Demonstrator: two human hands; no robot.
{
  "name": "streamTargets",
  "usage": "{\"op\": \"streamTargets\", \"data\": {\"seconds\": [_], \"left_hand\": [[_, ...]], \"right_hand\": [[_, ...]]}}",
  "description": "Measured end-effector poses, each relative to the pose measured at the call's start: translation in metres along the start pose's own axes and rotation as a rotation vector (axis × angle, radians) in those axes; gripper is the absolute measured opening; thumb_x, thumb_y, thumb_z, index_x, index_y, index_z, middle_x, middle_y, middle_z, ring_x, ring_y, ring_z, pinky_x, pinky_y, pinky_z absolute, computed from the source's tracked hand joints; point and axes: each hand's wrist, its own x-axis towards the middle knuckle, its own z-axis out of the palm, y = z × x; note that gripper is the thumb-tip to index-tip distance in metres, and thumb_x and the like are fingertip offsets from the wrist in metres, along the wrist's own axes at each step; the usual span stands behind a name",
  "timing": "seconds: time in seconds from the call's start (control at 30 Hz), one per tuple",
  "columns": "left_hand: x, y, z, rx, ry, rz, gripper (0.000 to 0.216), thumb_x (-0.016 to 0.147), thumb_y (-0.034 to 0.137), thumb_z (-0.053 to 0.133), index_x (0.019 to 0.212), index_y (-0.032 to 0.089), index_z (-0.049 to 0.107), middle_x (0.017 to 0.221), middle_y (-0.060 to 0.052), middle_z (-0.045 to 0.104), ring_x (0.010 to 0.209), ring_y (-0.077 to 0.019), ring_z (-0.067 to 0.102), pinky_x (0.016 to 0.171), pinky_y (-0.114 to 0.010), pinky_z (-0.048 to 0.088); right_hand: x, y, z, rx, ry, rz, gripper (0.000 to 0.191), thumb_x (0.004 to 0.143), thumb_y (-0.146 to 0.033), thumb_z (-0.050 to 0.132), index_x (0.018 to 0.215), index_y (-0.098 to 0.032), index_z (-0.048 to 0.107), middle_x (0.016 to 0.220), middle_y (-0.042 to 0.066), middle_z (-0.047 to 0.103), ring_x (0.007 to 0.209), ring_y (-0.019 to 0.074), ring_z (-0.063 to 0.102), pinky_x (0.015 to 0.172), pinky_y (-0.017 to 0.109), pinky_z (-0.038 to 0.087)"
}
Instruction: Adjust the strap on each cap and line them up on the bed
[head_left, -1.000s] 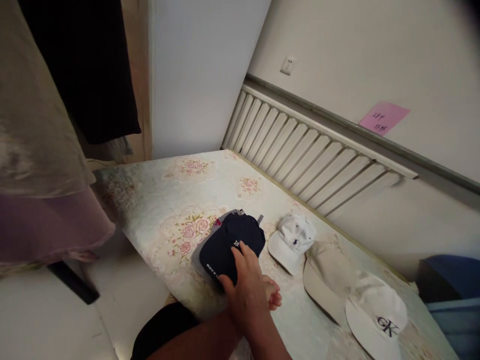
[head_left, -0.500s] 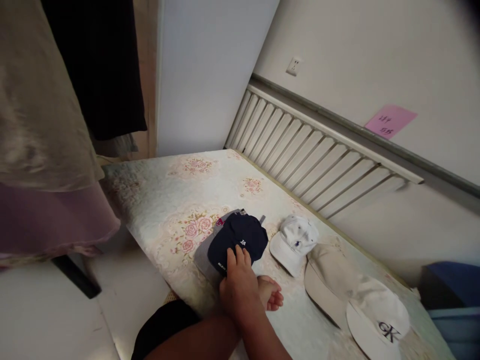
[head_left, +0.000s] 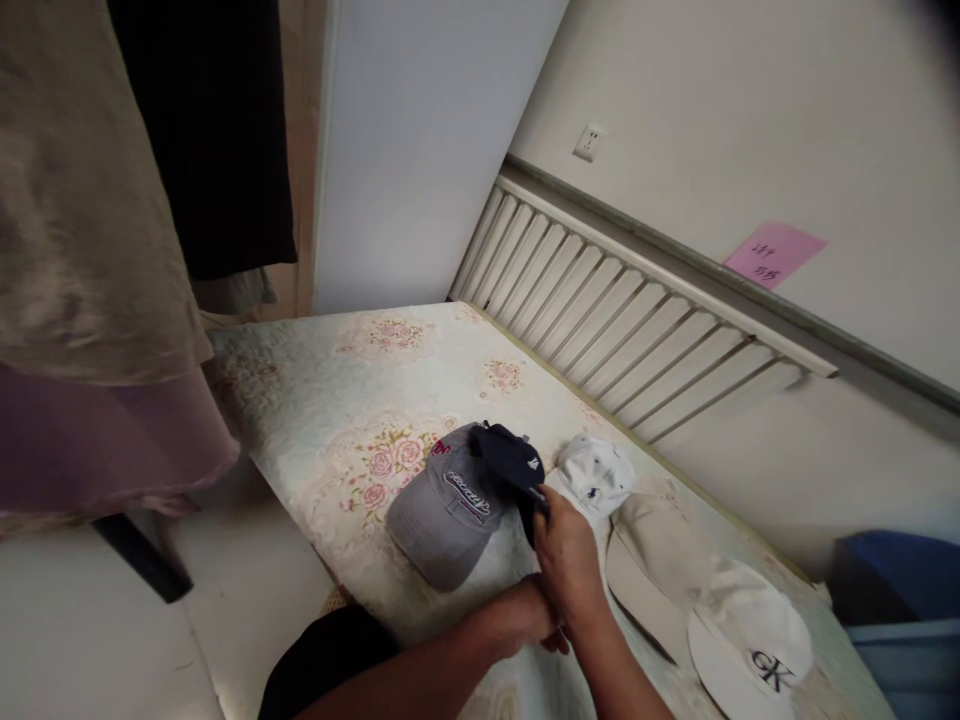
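My right hand [head_left: 568, 545] grips a navy cap [head_left: 514, 460] by its brim and holds it tilted. A grey cap [head_left: 446, 520] with script lettering on its front lies on the bed, partly behind the navy cap. My left hand [head_left: 531, 608] lies crossed beneath my right wrist, its fingers mostly hidden and only a few tips showing. Just right of the navy cap sits a white cap [head_left: 596, 470] with a small dark logo, partly covered by my right hand. Beyond it are a beige cap [head_left: 660, 550] and another white cap [head_left: 765, 630] with black letters.
A flowered cover [head_left: 420, 370] spreads over the bed. Along the wall runs a white radiator [head_left: 600, 310], with a pink note [head_left: 776, 255] above it. Hanging clothes [head_left: 90, 250] fill the left side. Blue items [head_left: 900, 580] stand at the far right.
My right hand has moved to the right and now has the navy cap by its brim. The cap has come partly off the grey cap, whose front now shows.
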Motion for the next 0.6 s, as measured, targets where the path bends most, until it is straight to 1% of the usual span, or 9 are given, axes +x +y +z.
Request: {"op": "streamTargets", "data": {"seconds": [0.07, 0.1, 0.17, 0.23, 0.27, 0.33, 0.43, 0.5, 0.6], "left_hand": [[-0.001, 0.006, 0.002, 0.125, -0.028, -0.021, 0.011, 0.076, 0.023, 0.069, 0.072, 0.016, 0.061, 0.067, -0.003, 0.062, 0.060, -0.0140, 0.056, 0.064, -0.032, 0.046], [-0.003, 0.011, 0.002, 0.176, -0.033, -0.004, 0.012, 0.073, 0.022, 0.070, 0.068, 0.016, 0.060, 0.063, -0.002, 0.060, 0.056, -0.0132, 0.054, 0.062, -0.032, 0.043], [-0.005, 0.023, 0.000, 0.223, -0.026, 0.099, 0.014, 0.071, 0.027, 0.067, 0.071, 0.017, 0.057, 0.065, -0.001, 0.060, 0.054, -0.0117, 0.053, 0.061, -0.030, 0.040], [-0.008, 0.034, -0.003, 0.208, -0.029, 0.210, 0.019, 0.072, 0.035, 0.060, 0.073, 0.017, 0.054, 0.071, -0.001, 0.060, 0.057, -0.0111, 0.054, 0.061, -0.028, 0.040], [-0.009, 0.039, -0.005, 0.195, -0.010, 0.251, 0.021, 0.072, 0.037, 0.059, 0.073, 0.017, 0.053, 0.072, -0.001, 0.060, 0.058, -0.0110, 0.054, 0.061, -0.027, 0.040], [-0.009, 0.046, -0.007, 0.174, 0.047, 0.325, 0.024, 0.072, 0.040, 0.057, 0.072, 0.017, 0.052, 0.072, -0.001, 0.059, 0.059, -0.0112, 0.054, 0.060, -0.026, 0.040], [-0.005, 0.048, -0.009, 0.114, 0.085, 0.388, 0.027, 0.073, 0.043, 0.058, 0.072, 0.017, 0.050, 0.072, -0.001, 0.059, 0.058, -0.0113, 0.054, 0.058, -0.026, 0.040], [-0.003, 0.049, -0.010, 0.003, 0.049, 0.375, 0.030, 0.073, 0.045, 0.060, 0.073, 0.017, 0.051, 0.073, -0.002, 0.059, 0.057, -0.0114, 0.055, 0.057, -0.026, 0.039], [-0.004, 0.051, -0.010, -0.192, -0.084, 0.381, 0.030, 0.073, 0.042, 0.065, 0.082, 0.015, 0.055, 0.075, -0.004, 0.061, 0.059, -0.0119, 0.056, 0.058, -0.026, 0.040]], "right_hand": [[0.005, 0.016, -0.013, 0.136, 0.113, 0.074, 0.044, 0.082, -0.026, 0.037, 0.115, -0.011, 0.062, 0.097, 0.013, 0.071, 0.087, 0.0240, 0.064, 0.078, 0.032, 0.045], [0.006, 0.023, -0.022, 0.193, 0.165, 0.125, 0.044, 0.081, -0.031, 0.038, 0.110, -0.010, 0.064, 0.090, 0.012, 0.071, 0.082, 0.0240, 0.064, 0.074, 0.032, 0.046], [0.004, 0.034, -0.040, 0.278, 0.250, 0.242, 0.045, 0.078, -0.040, 0.043, 0.098, -0.010, 0.069, 0.076, 0.009, 0.071, 0.072, 0.0242, 0.063, 0.065, 0.031, 0.047], [-0.001, 0.042, -0.057, 0.352, 0.326, 0.360, 0.046, 0.074, -0.048, 0.049, 0.089, -0.010, 0.071, 0.071, 0.008, 0.070, 0.071, 0.0250, 0.063, 0.063, 0.031, 0.047], [-0.006, 0.046, -0.064, 0.391, 0.360, 0.415, 0.047, 0.072, -0.050, 0.052, 0.089, -0.010, 0.071, 0.073, 0.008, 0.071, 0.074, 0.0258, 0.063, 0.064, 0.031, 0.048], [-0.018, 0.051, -0.074, 0.463, 0.402, 0.521, 0.051, 0.071, -0.052, 0.057, 0.096, -0.010, 0.070, 0.083, 0.009, 0.073, 0.084, 0.0280, 0.064, 0.069, 0.032, 0.049], [-0.039, 0.057, -0.079, 0.513, 0.422, 0.622, 0.059, 0.072, -0.053, 0.058, 0.109, -0.008, 0.066, 0.096, 0.012, 0.072, 0.095, 0.0308, 0.064, 0.079, 0.036, 0.050], [-0.056, 0.060, -0.076, 0.508, 0.423, 0.615, 0.063, 0.073, -0.055, 0.057, 0.114, -0.008, 0.064, 0.103, 0.013, 0.071, 0.101, 0.0321, 0.062, 0.086, 0.038, 0.049], [-0.083, 0.064, -0.062, 0.487, 0.378, 0.535, 0.061, 0.076, -0.055, 0.053, 0.115, -0.009, 0.063, 0.110, 0.014, 0.069, 0.110, 0.0326, 0.058, 0.094, 0.041, 0.045]]}}
